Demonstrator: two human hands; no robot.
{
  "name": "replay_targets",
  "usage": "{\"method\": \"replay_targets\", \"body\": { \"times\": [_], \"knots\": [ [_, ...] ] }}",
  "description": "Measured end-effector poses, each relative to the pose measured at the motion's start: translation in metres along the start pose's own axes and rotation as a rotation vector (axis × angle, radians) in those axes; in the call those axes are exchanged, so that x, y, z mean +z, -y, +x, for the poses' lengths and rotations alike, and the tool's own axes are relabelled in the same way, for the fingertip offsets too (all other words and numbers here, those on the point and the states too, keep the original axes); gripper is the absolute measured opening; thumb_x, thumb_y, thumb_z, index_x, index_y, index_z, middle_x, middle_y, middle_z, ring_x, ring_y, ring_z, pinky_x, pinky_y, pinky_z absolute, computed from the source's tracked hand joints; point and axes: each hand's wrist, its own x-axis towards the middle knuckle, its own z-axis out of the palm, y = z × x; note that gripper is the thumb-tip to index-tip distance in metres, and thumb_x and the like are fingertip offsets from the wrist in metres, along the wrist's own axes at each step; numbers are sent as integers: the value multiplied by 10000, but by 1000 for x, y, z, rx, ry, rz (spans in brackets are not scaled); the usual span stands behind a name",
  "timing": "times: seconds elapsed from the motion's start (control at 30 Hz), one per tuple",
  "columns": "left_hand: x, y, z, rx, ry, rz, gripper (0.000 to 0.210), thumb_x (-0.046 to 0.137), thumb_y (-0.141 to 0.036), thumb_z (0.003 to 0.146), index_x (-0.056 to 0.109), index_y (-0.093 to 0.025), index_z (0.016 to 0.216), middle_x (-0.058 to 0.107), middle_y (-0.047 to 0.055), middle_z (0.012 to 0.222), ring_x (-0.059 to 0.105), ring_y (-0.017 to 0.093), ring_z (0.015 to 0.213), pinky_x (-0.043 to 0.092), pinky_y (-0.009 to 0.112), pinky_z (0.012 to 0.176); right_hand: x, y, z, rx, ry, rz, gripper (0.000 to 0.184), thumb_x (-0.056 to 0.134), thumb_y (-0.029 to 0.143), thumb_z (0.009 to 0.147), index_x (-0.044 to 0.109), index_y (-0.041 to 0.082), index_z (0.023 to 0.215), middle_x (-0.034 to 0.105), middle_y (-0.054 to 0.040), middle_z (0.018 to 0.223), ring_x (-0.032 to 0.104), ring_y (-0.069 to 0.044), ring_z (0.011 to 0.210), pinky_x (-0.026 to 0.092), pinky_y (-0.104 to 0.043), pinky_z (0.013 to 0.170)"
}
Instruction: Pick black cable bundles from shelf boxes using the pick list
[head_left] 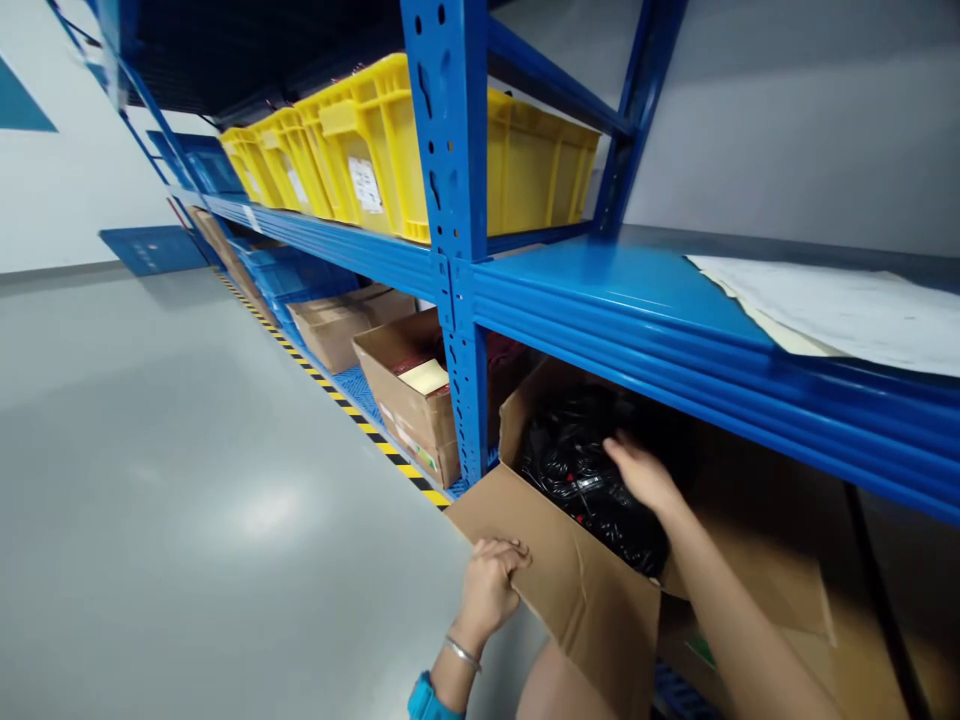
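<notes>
An open cardboard box [517, 410] stands on the lowest shelf level, its front flap [570, 560] folded outward. My left hand [491, 575] grips the edge of that flap, fingers curled over it. Inside the box lies a heap of shiny black plastic-wrapped items [592, 480] with small red bits among them. What they are, I cannot make out. My right hand [637, 470] reaches in over the heap with its fingers stretched out. It seems to hold nothing, and whether it touches the plastic is unclear.
A blue shelf upright [450, 150] rises just left of the box, and a blue shelf beam [675, 350] runs above it. Papers [840, 300] lie on that shelf. Yellow crates [375, 150] and another cardboard box [412, 420] are farther left. Striped floor tape [360, 415] edges the rack.
</notes>
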Motion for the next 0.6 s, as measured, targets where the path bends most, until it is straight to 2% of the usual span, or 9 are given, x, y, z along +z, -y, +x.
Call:
{"method": "replay_targets", "body": {
  "times": [0.07, 0.13, 0.2, 0.27, 0.33, 0.4, 0.6],
  "knots": [
    [1, 2, -2, -8, 5, 0, 301, 524, 12, 649, 658, -225, 777, 727, 24, 873, 657, 196, 896, 447, 363, 773, 19, -5, -30, -167, 179, -467, 338, 705, 374, 663, 693, 191, 947, 644, -86, 1066, 503, -279, 1135, 327, -463, 1065],
    [2, 4, -2, 1, 3, 1, 310, 524, 14, 645, 662, -227, 782, 728, 25, 876, 659, 199, 895, 451, 363, 769, 22, -17, -68, -263, 353, -797, 375, 604, 393, 745, 683, 160, 1028, 618, -119, 1142, 454, -301, 1196, 316, -487, 1067],
    [1, 5, -2, 11, 7, 7, 313, 527, 13, 644, 664, -231, 785, 728, 17, 873, 659, 199, 892, 454, 363, 763, 13, -34, -105, -208, 511, -1006, 407, 530, 385, 792, 655, 156, 1105, 590, -121, 1202, 420, -305, 1240, 349, -495, 1042],
    [0, 4, 0, 15, 25, 19, 309, 534, 7, 653, 670, -236, 790, 728, 14, 871, 658, 200, 899, 456, 366, 768, -2, -52, -134, -106, 609, -1106, 468, 483, 396, 826, 580, 177, 1228, 509, -98, 1321, 384, -285, 1285, 344, -498, 1053],
    [-1, 4, 2, 17, 38, 36, 284, 541, -15, 683, 677, -237, 795, 728, 21, 869, 656, 198, 902, 459, 367, 777, -16, -67, -151, -75, 634, -1113, 528, 415, 413, 870, 450, 202, 1353, 375, -63, 1434, 314, -239, 1340, 291, -478, 1100],
    [-2, 4, 2, 21, 36, 53, 237, 549, -49, 718, 681, -231, 792, 728, 30, 866, 659, 193, 890, 467, 365, 775, -24, -80, -160, -116, 630, -1093, 540, 337, 424, 911, 344, 227, 1414, 283, -31, 1480, 238, -194, 1376, 232, -452, 1138],
    [6, 16, -9, 98, -28, 80, 164, 573, -101, 763, 680, -219, 802, 731, 29, 857, 668, 186, 881, 489, 355, 749, -22, -101, -170, -240, 558, -1166, 522, 297, 401, 934, 286, 248, 1433, 232, -6, 1493, 195, -194, 1389, 203, -492, 1141]
  ]
}}
